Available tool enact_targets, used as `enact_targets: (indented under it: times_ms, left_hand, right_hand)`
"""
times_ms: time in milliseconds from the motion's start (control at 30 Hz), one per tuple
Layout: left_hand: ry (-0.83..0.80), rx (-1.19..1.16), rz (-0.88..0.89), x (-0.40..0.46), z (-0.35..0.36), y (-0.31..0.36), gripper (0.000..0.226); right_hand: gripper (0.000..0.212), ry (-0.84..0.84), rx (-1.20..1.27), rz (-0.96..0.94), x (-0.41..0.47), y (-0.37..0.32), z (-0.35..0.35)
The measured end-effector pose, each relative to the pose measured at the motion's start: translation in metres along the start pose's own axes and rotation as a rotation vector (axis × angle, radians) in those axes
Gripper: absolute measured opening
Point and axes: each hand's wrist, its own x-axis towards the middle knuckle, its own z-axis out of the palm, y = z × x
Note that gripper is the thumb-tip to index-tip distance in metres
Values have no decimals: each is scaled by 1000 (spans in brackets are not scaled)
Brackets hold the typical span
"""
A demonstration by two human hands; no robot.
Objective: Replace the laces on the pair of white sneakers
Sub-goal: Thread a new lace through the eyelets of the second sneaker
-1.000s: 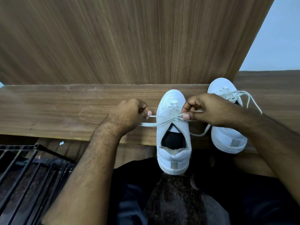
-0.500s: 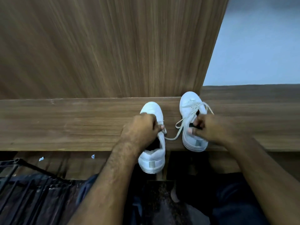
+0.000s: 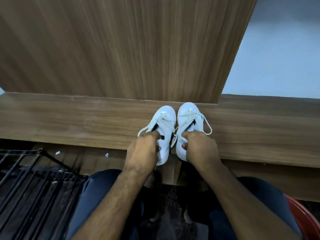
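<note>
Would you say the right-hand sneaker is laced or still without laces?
Laced. The right sneaker shows white lace crossing its front, with a loose loop hanging off its outer side.

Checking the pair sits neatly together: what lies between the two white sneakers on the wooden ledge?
In the head view, only a narrow gap separates the left white sneaker from the right white sneaker; a loose white lace end hangs there.

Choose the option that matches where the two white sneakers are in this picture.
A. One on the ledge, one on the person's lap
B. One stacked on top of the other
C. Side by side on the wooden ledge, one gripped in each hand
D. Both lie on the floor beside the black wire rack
C: the left sneaker and right sneaker sit side by side on the wooden ledge, the left hand and right hand each gripping one at its heel end.
</note>
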Motion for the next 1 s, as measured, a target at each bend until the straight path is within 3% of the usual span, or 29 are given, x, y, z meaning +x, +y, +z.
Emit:
enact_targets:
  times_ms: [67, 200, 333, 533, 633, 733, 833, 1000]
  left_hand:
    - [134, -70, 15, 3, -8, -3, 16]
    - [257, 26, -37, 12, -30, -21, 20]
    - [258, 212, -56, 13, -58, -59, 15]
    - [236, 514, 56, -14, -115, -122, 40]
    - [287, 528, 31, -55, -129, -167, 27]
    - [370, 511, -91, -102, -132, -209, 23]
    - [428, 444, -231, -140, -127, -243, 3]
    - [460, 455, -404, -182, -125, -306, 16]
  right_hand:
    - [17, 59, 18, -61, -1, -15, -4]
    - [19, 76, 44, -171, 8, -58, -4]
    - [24, 151, 60, -304, 30, -107, 6]
    - [12, 337, 54, -483, 46, -190, 19]
    - [18, 413, 0, -560, 31, -240, 26]
    - [14, 303, 88, -679, 11, -296, 43]
    - [9, 164, 201, -786, -9, -351, 67]
    - [11, 16, 215, -922, -30, -430, 121]
